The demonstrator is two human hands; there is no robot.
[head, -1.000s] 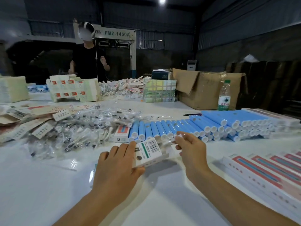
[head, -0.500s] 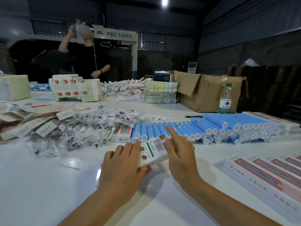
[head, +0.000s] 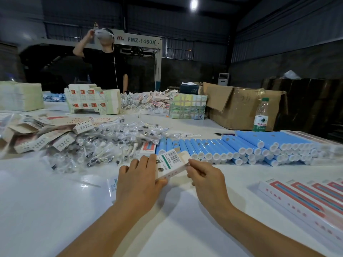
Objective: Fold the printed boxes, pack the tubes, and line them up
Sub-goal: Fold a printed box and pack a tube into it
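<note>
My left hand [head: 138, 179] grips the white printed cardboard box [head: 171, 163] steady mid-table, just before the blue tube row [head: 232, 147], so right-hand [head: 206, 178] fingertips can pinch shut its end flap.

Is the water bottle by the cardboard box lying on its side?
No, the water bottle stands upright on the table, green cap on top, in front of the cardboard box.
</note>
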